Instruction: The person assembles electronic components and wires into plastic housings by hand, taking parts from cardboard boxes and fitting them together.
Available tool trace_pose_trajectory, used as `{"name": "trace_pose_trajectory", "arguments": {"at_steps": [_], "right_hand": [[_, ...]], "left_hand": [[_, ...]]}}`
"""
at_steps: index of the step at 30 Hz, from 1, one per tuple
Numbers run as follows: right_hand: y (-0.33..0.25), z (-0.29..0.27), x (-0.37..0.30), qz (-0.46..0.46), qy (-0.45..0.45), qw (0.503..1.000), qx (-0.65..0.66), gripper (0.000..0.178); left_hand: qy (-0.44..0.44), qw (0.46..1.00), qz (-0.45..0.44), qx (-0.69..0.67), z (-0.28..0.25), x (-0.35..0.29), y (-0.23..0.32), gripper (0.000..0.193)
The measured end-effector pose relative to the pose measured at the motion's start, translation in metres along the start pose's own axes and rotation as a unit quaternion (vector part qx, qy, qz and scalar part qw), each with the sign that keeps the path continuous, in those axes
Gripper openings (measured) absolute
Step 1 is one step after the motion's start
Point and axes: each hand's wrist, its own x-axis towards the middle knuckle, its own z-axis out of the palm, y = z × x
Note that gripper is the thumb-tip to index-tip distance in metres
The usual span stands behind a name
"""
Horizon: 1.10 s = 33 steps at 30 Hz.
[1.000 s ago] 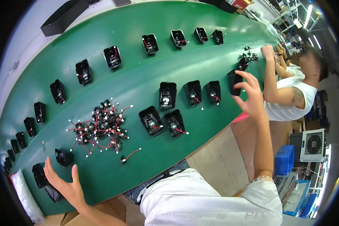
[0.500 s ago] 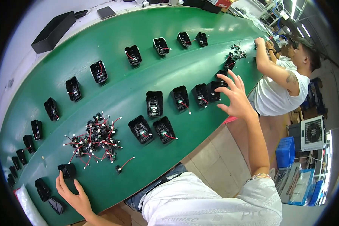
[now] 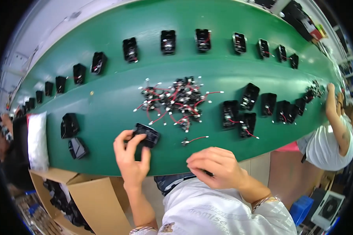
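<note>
My left hand [image 3: 131, 158] grips a black plastic housing [image 3: 146, 135] near the front edge of the green belt [image 3: 117, 98]. My right hand [image 3: 217, 166] rests at the belt's front edge with fingers curled over a small dark part, mostly hidden. A single red-wired part [image 3: 192, 140] lies just beyond my right hand. A tangled pile of black parts with red and white wires [image 3: 172, 100] lies on the belt beyond both hands.
Several black housings stand in a row along the far side [image 3: 168, 41] and in a cluster at right [image 3: 245, 111]. Two more [image 3: 70, 126] lie at left. An open cardboard box [image 3: 72, 196] holds dark parts below. Another person [image 3: 333, 133] works at right.
My left hand has picked up a black housing and brought it toward the middle. My right hand has come back from the right-hand housings to the belt's front edge.
</note>
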Motion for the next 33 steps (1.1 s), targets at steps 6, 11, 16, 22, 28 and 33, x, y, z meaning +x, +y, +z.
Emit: {"name": "trace_pose_trajectory", "arguments": {"at_steps": [6,11,16,22,28,33], "right_hand": [[0.011,0.0,0.021,0.044,0.04,0.992,-0.111,0.024],[0.017,0.017,0.023,0.079,0.009,0.985,-0.151,0.023],[0.031,0.024,0.015,0.055,0.032,0.99,-0.124,0.021],[0.029,0.012,0.01,0.118,0.041,0.991,0.05,0.018],[0.013,0.004,0.01,0.175,0.006,0.966,0.189,0.012],[0.012,0.006,0.011,0.056,0.041,0.994,0.081,0.016]], "left_hand": [[-0.032,0.998,0.035,0.038,-0.002,-0.015,0.009,0.05],[0.009,0.995,0.029,-0.092,0.009,-0.018,0.01,0.059],[-0.026,0.991,0.027,-0.127,0.014,-0.018,0.018,0.077],[0.014,0.998,0.045,-0.038,0.02,-0.017,0.037,0.079],[0.007,0.982,0.187,-0.032,0.012,-0.017,0.053,0.035],[-0.003,0.974,0.16,-0.163,0.018,-0.013,0.055,0.036]]}}
